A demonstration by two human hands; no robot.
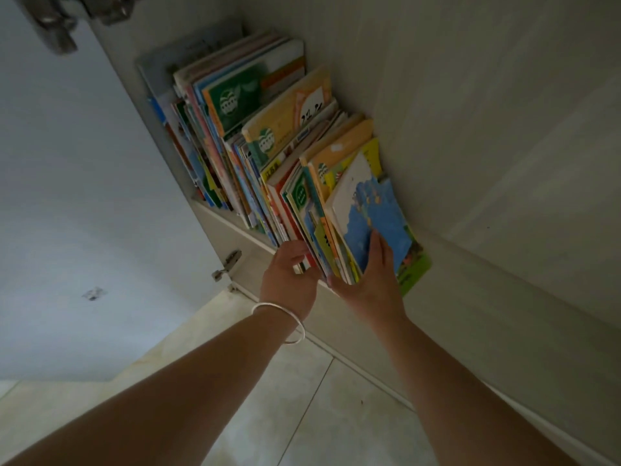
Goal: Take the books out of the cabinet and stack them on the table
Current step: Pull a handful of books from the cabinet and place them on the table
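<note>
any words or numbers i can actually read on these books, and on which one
None can be read for certain.
Yellow book: dark handwritten-looking marks on its white patch, too blurred to read.
Green book: round white emblem, no legible letters.
Spines of the row: print too small and blurred.

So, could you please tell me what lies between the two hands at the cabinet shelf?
In the head view, a bunch of thin upright books sits between the left hand and the right hand, which clasp it from either side.
</note>
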